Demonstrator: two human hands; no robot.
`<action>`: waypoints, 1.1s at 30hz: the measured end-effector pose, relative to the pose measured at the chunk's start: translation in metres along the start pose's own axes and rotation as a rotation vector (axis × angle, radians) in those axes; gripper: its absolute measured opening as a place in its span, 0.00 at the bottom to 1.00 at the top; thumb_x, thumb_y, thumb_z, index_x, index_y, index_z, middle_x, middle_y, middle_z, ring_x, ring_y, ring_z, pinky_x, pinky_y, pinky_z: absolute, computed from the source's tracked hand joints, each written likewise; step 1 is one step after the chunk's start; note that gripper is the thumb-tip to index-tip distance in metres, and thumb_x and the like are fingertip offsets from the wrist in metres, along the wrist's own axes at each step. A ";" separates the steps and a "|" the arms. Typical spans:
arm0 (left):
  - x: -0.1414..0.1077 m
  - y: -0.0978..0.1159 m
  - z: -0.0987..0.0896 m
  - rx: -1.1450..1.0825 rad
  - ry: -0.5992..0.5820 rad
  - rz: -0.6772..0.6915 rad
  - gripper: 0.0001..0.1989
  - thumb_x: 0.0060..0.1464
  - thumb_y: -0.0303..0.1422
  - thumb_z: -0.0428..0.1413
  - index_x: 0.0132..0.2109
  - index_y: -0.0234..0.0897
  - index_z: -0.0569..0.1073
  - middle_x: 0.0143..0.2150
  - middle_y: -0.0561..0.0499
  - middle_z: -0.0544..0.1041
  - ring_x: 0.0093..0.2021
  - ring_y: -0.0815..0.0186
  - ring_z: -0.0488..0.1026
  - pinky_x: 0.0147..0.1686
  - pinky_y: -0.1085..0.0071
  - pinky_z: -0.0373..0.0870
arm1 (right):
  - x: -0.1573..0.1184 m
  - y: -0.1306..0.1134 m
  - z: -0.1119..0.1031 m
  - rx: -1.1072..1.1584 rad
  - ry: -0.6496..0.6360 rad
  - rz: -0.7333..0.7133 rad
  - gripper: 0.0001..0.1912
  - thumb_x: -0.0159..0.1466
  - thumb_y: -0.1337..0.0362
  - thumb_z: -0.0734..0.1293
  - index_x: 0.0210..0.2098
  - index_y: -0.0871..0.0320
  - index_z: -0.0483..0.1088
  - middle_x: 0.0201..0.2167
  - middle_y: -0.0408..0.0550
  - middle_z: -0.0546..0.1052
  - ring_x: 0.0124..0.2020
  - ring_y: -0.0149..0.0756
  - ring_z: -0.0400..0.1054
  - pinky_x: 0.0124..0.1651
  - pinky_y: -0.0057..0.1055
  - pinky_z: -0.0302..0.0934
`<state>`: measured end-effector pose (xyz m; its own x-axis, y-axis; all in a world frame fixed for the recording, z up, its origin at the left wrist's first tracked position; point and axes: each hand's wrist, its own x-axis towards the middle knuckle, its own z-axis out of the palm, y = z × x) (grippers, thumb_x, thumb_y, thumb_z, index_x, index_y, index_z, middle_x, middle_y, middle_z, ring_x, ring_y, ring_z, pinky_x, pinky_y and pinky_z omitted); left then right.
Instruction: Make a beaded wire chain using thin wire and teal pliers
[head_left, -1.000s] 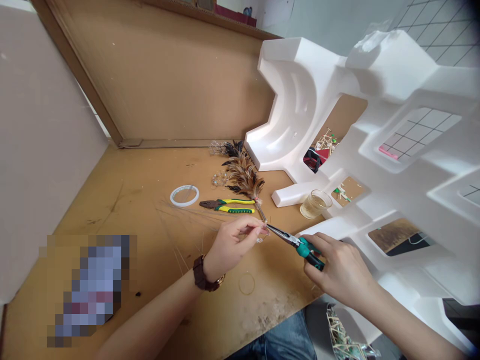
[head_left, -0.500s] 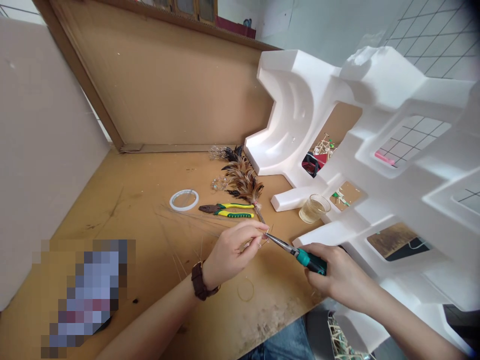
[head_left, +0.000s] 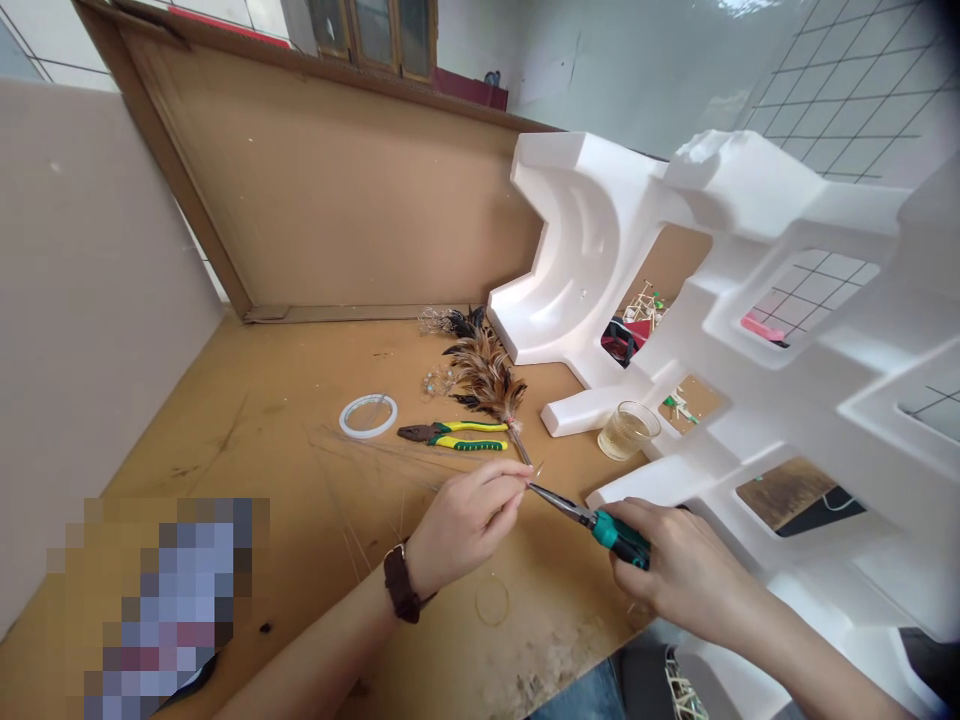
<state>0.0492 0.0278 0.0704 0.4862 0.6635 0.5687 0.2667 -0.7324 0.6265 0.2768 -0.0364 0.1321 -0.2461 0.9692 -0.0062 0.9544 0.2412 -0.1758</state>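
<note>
My left hand (head_left: 474,515), with a dark watch at the wrist, pinches a thin wire (head_left: 538,469) whose end sticks up past the fingertips. Most of what lies inside the fingers is hidden. My right hand (head_left: 671,550) is wrapped round the green-and-black handles of needle-nose pliers (head_left: 562,503). Their tips meet the left fingertips, and the jaws look nearly closed. Just beyond the left hand lie combination pliers (head_left: 454,436) with yellow-and-green handles. A bundle of brown and black feathers (head_left: 484,372) on a thin stem lies behind them, its stem pointing towards my fingers.
A white ring-shaped spool (head_left: 368,416) and fine strands lie left of the pliers. A glass of pale liquid (head_left: 628,431) stands by the large white foam packing (head_left: 795,390) on the right. A thin ring (head_left: 492,600) lies near the front edge. A brown board (head_left: 337,200) closes the back.
The view has tilted slightly up. My left fingers have closed more over the small piece, and the plier tips stay at the fingertips.
</note>
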 end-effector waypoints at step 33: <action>-0.063 -0.036 0.023 -1.365 0.434 -0.910 0.04 0.51 0.30 0.56 0.32 0.35 0.67 0.36 0.50 0.78 0.39 0.69 0.75 0.42 0.73 0.69 | 0.041 -0.034 0.138 0.260 0.131 -0.273 0.26 0.56 0.58 0.64 0.52 0.59 0.62 0.49 0.56 0.67 0.52 0.47 0.57 0.54 0.46 0.51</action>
<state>0.0280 0.0085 -0.0007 0.2821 0.9236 -0.2596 -0.6606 0.3832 0.6455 0.2111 -0.0119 0.0016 -0.4450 0.8734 0.1978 0.7785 0.4864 -0.3967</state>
